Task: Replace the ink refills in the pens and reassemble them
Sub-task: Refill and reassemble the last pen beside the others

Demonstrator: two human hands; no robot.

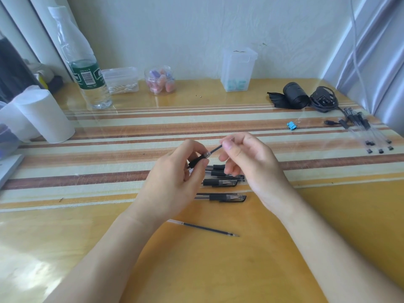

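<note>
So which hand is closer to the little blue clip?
Right. The right hand, pinching the refill, is just left of the blue clip, toward the person; the left hand, holding the pen barrel, sits farther left.

Left hand holds barrel, right hand refill, above pens. Spare refill nearer. Bottle back left; jar behind, box right of it; clip right.

Looks like smooth yellow wood on the tabletop, glossy and reflective. Shows coarse woven cloth in the striped runner. Reads as clear shiny plastic along the pens, with matt black grips. Same clear plastic in the water bottle and storage box. Matt white paper on the roll. Thin plastic in the refill, metal-looking at the tip.
</note>
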